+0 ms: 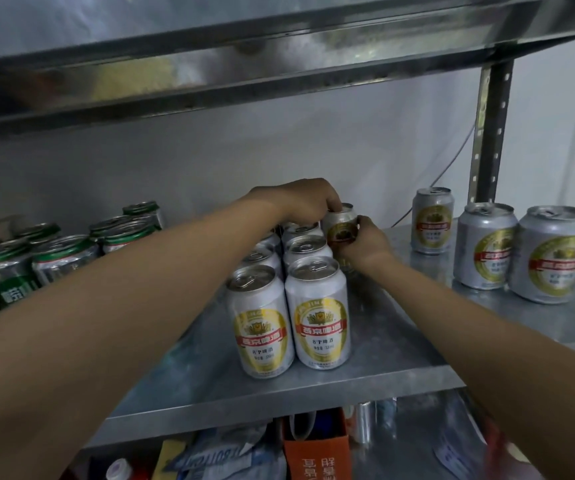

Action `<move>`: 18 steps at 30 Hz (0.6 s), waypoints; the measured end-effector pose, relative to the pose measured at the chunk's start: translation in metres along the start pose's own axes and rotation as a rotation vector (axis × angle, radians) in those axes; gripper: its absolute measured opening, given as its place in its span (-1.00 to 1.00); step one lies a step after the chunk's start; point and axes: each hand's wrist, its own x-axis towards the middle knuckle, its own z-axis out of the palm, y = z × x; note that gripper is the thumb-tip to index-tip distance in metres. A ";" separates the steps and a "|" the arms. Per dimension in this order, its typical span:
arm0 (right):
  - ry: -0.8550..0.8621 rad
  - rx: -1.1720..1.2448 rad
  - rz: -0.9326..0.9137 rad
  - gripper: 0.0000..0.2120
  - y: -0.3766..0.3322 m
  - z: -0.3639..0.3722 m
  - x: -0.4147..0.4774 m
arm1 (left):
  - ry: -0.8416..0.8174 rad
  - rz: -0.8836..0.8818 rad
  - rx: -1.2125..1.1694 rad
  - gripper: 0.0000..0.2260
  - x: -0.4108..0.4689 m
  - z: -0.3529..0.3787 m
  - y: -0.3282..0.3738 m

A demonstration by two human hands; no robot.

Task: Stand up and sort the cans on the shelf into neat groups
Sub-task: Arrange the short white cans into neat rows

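Observation:
On the metal shelf [393,344] stand two rows of white cans with gold and red labels [317,313], running from the front toward the back wall. At the back right of these rows a tilted white can [339,225] is held by both hands. My left hand [308,199] grips its top from above. My right hand [364,242] holds its side and bottom. Three more white cans [487,245] stand upright apart at the right. A group of green and silver cans [61,252] stands at the left.
An upper shelf [244,60] hangs low overhead. A perforated steel post [490,133] rises at the right rear, with a cable behind it. Below the shelf lie an orange box [317,452], bags and bottles. A white wall backs the shelf.

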 end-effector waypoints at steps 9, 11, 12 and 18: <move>-0.020 0.017 -0.001 -0.44 -0.001 0.004 0.004 | 0.054 -0.034 -0.035 -0.46 0.004 -0.012 -0.011; -0.018 0.027 -0.002 -0.44 0.001 0.004 0.004 | 0.055 -0.026 -0.047 -0.45 0.003 -0.011 -0.009; -0.022 0.033 0.000 -0.44 0.001 0.004 0.004 | 0.053 -0.021 -0.052 -0.46 0.002 -0.010 -0.007; -0.044 0.077 -0.001 -0.22 0.002 -0.009 0.004 | 0.019 0.015 -0.084 -0.47 -0.001 -0.008 0.010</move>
